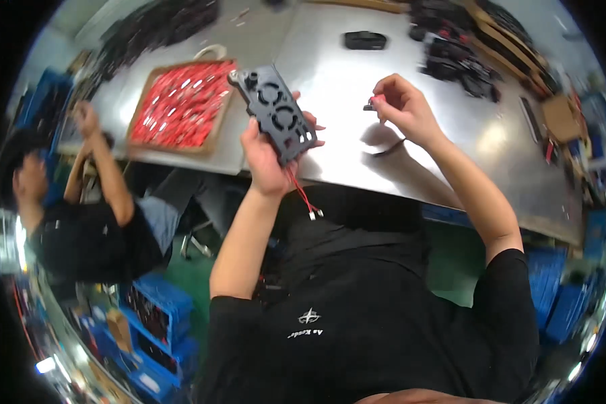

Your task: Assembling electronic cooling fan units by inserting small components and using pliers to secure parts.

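My left hand [266, 156] is closed around a flat black plastic housing [275, 111] with two round fan-shaped openings. The housing is tilted above the table's front edge, its far end pointing up and left. Red wires [297, 186] with small white connectors hang from its lower end. To the right, my right hand [408, 111] pinches a small part [372, 105], red and dark, between thumb and fingertips. That part is too small to name. The two hands are apart, both over the metal table [343, 145].
A shallow cardboard box [133, 143] of red parts stands at the left, beside a roll of tape [212, 52]. A black part [365, 40] lies farther back; black pieces [461, 67] pile at the back right. A co-worker [81, 222] sits at the left near blue crates [158, 316].
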The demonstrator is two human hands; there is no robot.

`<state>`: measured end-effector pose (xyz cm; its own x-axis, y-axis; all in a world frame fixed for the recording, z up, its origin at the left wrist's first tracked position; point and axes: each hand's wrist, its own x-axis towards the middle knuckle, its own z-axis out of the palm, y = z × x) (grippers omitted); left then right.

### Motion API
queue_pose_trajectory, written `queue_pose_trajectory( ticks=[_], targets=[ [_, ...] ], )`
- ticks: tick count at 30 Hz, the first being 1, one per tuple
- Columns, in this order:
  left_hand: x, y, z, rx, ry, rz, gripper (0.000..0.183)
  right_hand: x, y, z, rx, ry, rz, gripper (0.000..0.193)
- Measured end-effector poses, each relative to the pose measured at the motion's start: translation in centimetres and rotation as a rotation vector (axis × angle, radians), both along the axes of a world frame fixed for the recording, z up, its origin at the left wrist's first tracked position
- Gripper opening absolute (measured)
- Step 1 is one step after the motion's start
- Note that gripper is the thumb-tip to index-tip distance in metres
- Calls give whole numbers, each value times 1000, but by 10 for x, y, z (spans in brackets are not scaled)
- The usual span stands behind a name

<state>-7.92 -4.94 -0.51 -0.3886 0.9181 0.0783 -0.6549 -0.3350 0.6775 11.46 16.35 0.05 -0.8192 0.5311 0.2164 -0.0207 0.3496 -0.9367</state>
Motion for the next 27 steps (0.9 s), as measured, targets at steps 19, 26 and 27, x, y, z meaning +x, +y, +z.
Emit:
queue_pose_trajectory(
  ticks=[19, 26, 27],
  targets=[
    [106, 202, -18, -29, 477, -131, 84, 82, 30, -21, -91, 208, -271, 17],
    [109, 197, -31, 0, 676, 28, 94, 80, 25, -22, -520, 233, -179, 12],
    [108, 196, -32, 32, 752, 65, 94, 79, 23, -20, -619, 244, -147, 13]
  ],
)
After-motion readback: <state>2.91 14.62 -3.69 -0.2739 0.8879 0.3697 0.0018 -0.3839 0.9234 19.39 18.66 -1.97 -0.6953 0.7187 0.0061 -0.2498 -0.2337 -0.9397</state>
